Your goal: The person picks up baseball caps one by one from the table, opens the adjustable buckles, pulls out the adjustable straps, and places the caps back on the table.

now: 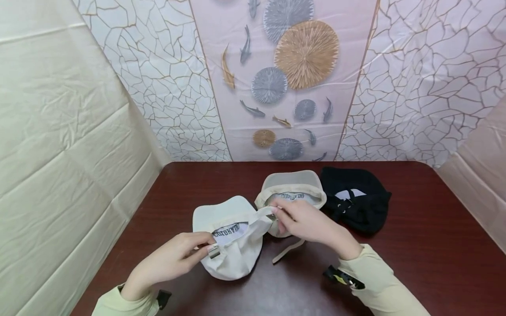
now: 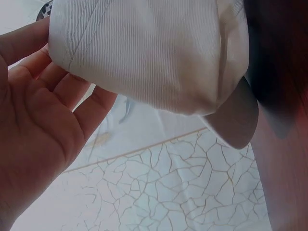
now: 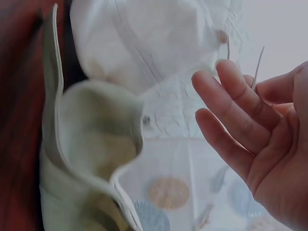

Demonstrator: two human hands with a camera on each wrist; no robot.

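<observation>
A white cap [image 1: 237,263] lies on the table with its opening up and its brim pointing away; dark lettering shows on the lining. At the left end of its back opening, next to a metal buckle, my left hand [image 1: 174,256] pinches the cap's edge between thumb and fingers. My right hand [image 1: 302,219] pinches the cap's strap [image 1: 264,212] and holds it out to the right. In the right wrist view a thin strip stands between that hand's [image 3: 260,125] thumb and forefinger. Beneath the right hand lies a beige cap [image 1: 294,179], partly hidden, its loose strap [image 1: 288,251] trailing toward me.
A black cap [image 1: 371,197] with a buckled strap sits right of the beige cap, touching it. The dark red table [image 1: 419,210] ends at a patterned cloth backdrop [image 1: 415,87]. A pale cloth wall [image 1: 59,131] rises along the left side.
</observation>
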